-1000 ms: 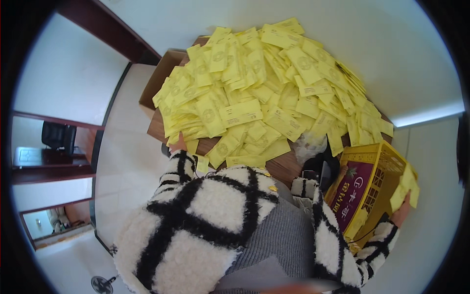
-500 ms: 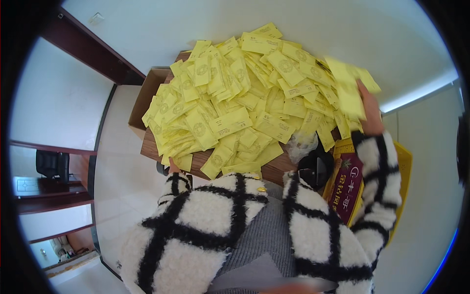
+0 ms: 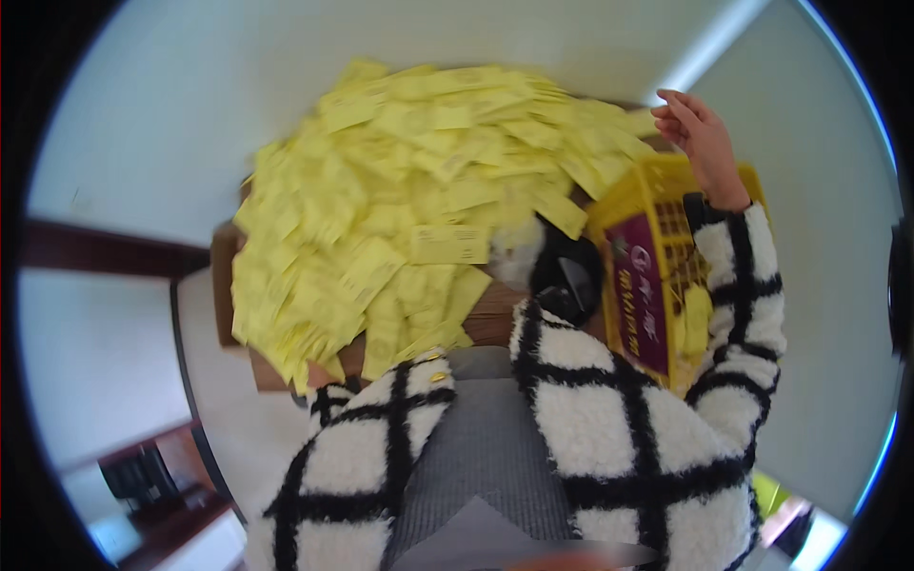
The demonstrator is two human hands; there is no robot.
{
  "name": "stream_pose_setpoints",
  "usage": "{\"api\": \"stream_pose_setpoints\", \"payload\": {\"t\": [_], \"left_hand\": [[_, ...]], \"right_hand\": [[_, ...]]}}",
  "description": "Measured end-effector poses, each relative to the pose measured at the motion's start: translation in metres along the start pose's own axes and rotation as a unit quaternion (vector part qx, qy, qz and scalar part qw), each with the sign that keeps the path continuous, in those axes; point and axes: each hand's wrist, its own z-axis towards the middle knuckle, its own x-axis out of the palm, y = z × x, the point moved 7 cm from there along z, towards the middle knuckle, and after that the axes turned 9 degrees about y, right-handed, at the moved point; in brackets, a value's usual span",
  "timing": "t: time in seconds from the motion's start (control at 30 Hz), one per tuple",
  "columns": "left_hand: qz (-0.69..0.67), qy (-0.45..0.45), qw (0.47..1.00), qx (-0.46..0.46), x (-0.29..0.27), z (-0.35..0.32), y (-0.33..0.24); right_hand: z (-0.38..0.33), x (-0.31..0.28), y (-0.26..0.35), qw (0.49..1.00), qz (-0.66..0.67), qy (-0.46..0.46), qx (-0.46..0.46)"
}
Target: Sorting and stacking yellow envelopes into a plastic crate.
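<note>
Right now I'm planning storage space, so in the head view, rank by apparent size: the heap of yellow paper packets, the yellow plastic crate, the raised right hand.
1. Heap of yellow paper packets, clearly largest.
2. Yellow plastic crate, partly hidden by the sleeve.
3. Right hand, smallest, raised above the crate, so nearness may enlarge it.

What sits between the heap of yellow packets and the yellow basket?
In the head view, a black device lies between the packets and basket, on the wooden table.
</note>
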Motion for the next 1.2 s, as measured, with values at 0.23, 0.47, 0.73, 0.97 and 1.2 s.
{"api": "stream_pose_setpoints", "payload": {"t": [0.23, 0.47, 0.73, 0.97, 1.2], "left_hand": [[-0.534, 0.032, 0.818, -0.209, -0.017, 0.046, 0.002], [-0.529, 0.066, 0.826, -0.183, -0.046, 0.064, -0.025], [-0.498, 0.092, 0.845, -0.174, -0.057, 0.067, -0.030], [-0.482, 0.103, 0.856, -0.158, -0.075, 0.071, -0.047], [-0.480, 0.144, 0.855, -0.132, -0.057, 0.076, -0.078]], "right_hand": [[-0.104, -0.201, -0.077, 0.957, -0.178, -0.162, 0.159], [-0.208, -0.271, -0.266, 0.631, -0.659, 0.140, 0.384], [-0.276, -0.280, -0.345, 0.645, -0.471, 0.095, 0.594], [-0.307, -0.273, -0.406, 0.608, -0.410, 0.216, 0.645], [-0.328, -0.307, -0.427, 0.638, -0.556, -0.012, 0.533]]}}
